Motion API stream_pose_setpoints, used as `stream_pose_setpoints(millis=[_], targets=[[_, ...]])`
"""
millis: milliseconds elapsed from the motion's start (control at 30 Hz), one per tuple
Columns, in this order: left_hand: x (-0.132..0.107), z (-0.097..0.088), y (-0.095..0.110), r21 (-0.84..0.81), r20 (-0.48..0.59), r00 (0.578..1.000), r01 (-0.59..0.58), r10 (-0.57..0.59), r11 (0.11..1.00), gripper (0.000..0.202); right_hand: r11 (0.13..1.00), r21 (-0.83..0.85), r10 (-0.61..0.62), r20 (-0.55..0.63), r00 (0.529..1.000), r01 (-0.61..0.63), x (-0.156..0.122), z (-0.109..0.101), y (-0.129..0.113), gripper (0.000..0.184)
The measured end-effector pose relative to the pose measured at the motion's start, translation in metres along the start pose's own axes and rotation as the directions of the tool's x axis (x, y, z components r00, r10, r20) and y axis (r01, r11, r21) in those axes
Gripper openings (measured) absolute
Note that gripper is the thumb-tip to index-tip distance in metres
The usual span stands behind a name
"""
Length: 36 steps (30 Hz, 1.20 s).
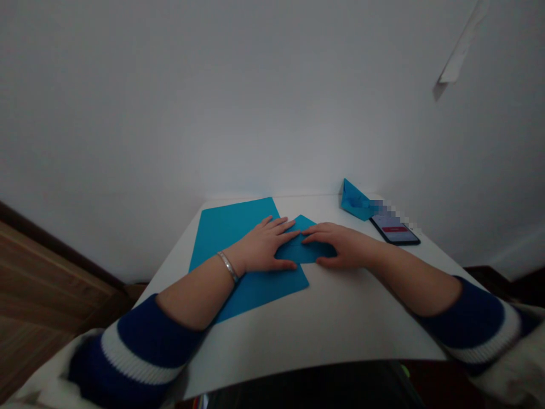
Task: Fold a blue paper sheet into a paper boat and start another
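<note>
A small folded piece of blue paper (300,250) lies on the white table (332,318), half over a large flat blue sheet (230,233). My left hand (264,245) rests flat on the fold's left side, fingers stretched out, a silver bracelet (229,266) on its wrist. My right hand (340,244) presses on the fold's right side, fingers extended and meeting the left fingertips near the fold's middle.
A finished blue paper boat (355,201) stands at the table's far right by the white wall. A phone (395,230) with a lit screen lies beside it. A wooden floor shows to the left of the table.
</note>
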<state>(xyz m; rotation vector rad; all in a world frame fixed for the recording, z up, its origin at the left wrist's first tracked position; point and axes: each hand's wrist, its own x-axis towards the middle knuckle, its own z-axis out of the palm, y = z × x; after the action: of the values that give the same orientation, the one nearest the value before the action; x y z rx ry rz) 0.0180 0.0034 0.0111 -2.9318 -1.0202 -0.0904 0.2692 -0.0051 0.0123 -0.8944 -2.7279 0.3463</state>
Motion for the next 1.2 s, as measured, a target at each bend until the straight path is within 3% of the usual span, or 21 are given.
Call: stream_pose_setpoints(millis=[233, 333, 600, 833, 967, 1067, 1200], targets=[[0.003, -0.012, 0.009, 0.088, -0.028, 0.993, -0.108, 0.111, 0.99, 0.042, 1.0, -0.029, -0.004, 0.004, 1.0, 0.004, 0.0, -0.001, -0.001, 0.056], [0.004, -0.014, 0.013, 0.155, -0.026, 0.994, -0.101, 0.107, 0.983, 0.032, 0.998, -0.063, 0.002, 0.015, 1.0, -0.001, 0.0, -0.001, -0.003, 0.054], [0.004, -0.013, 0.013, 0.228, -0.077, 0.996, -0.029, 0.048, 0.973, 0.024, 0.991, -0.131, 0.015, -0.054, 0.998, -0.022, 0.001, 0.0, -0.002, 0.034], [0.005, -0.014, 0.011, 0.245, -0.078, 0.995, 0.082, -0.065, 0.966, 0.022, 0.949, -0.276, 0.145, -0.059, 0.988, -0.155, 0.002, -0.008, -0.006, 0.026], [0.005, -0.016, 0.012, 0.229, -0.091, 0.993, 0.091, -0.072, 0.969, 0.024, 0.906, -0.359, 0.209, -0.08, 0.975, -0.224, 0.001, -0.011, -0.007, 0.025], [0.005, -0.015, 0.011, 0.171, -0.094, 0.991, 0.109, -0.094, 0.979, 0.026, 0.907, -0.341, 0.237, -0.068, 0.969, -0.245, 0.001, -0.011, -0.006, 0.023], [0.006, -0.008, 0.006, -0.01, -0.082, 0.966, 0.244, -0.244, 0.97, 0.026, 0.912, -0.267, 0.306, -0.057, 0.95, -0.31, 0.002, -0.01, -0.002, 0.025]])
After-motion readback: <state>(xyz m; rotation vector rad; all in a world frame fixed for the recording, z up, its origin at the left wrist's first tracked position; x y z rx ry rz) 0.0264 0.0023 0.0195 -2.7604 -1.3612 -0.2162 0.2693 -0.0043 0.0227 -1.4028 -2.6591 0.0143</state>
